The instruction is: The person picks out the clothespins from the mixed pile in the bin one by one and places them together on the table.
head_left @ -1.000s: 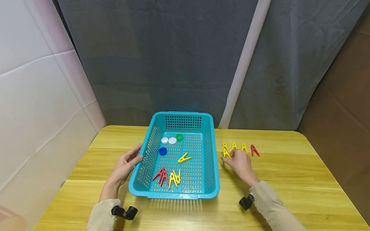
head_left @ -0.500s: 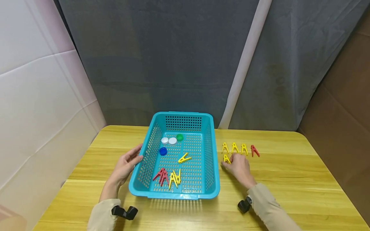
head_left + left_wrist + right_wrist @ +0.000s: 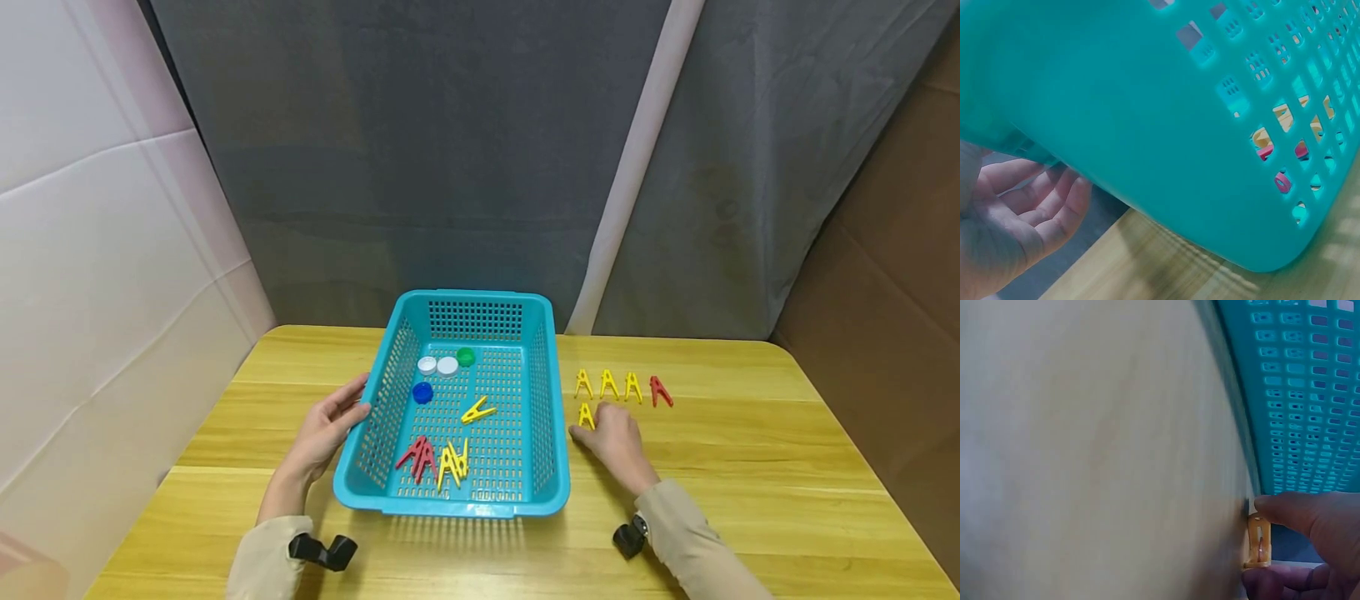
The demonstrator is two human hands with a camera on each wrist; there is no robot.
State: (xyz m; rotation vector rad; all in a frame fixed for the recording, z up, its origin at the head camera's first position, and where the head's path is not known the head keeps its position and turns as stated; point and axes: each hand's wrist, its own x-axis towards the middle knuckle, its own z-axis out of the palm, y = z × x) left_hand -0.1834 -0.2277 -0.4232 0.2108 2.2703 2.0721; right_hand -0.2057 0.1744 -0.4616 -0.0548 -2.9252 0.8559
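My left hand [image 3: 322, 437] grips the left rim of a blue-green plastic basket [image 3: 557, 442]. In the left wrist view its curled fingers [image 3: 1063, 200] meet the underside of the rim. To the right of the basket, my right hand [image 3: 617, 442] pinches a yellow clothespin [image 3: 586, 416] at the table surface. The right wrist view shows this clothespin [image 3: 1259, 540] between thumb and fingertips. Just beyond it stands a row of yellow clothespins [image 3: 609, 384], with a red clothespin [image 3: 660, 392] at its right end.
Inside the basket lie red clothespins [image 3: 420, 457], several yellow clothespins [image 3: 477, 410], white caps [image 3: 447, 367], a green cap [image 3: 466, 357] and a blue cap [image 3: 422, 392]. The wooden table [image 3: 750, 467] extends to the right. A grey cloth [image 3: 420, 167] hangs behind it.
My right hand has drawn the pinched yellow clothespin toward the near edge, away from the row, and it now stands straighter. The left hand and basket have stayed put.
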